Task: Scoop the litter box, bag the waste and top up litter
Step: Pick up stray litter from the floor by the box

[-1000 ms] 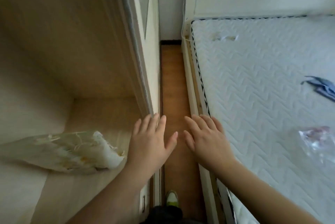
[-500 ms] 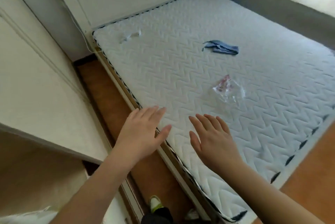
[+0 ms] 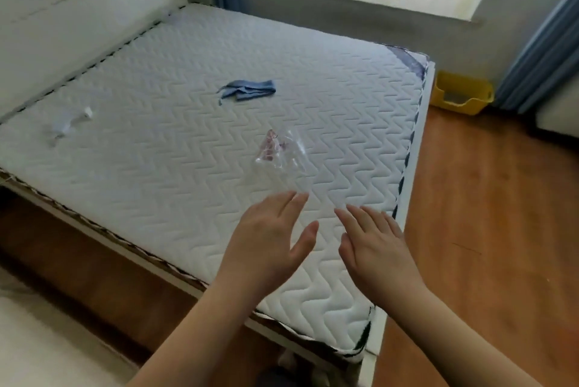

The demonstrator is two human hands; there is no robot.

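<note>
- Left hand (image 3: pixel 269 236) and right hand (image 3: pixel 376 245): both held out flat over the near corner of the mattress (image 3: pixel 188 151), fingers straight and spread wide, holding nothing. Palms face down; I cannot tell whether they touch the quilting.
- Litter box (image 3: pixel 460 96): yellow tray on the floor, well beyond my fingertips and off to the right, past the far corner of the bed and beside the blue curtain (image 3: pixel 539 57). Grey contents show inside; no detail at this range.
- Clear plastic bag (image 3: pixel 279 148): crumpled on the mattress just ahead of my left fingers, something pinkish in it. My judgement: this is the likely waste bag, so the step in hand is collecting it.
- Method: pinch the bag at its open edge rather than the middle, so it comes up ready to open; thin film will slip and cling, so use thumb and two fingers.
- Blue cloth (image 3: pixel 247 90): farther ahead of the bag; leave it.
- No scoop or spare litter visible; locate them before kneeling at the box.
- Risk: bag mouth may be hard to find.
</note>
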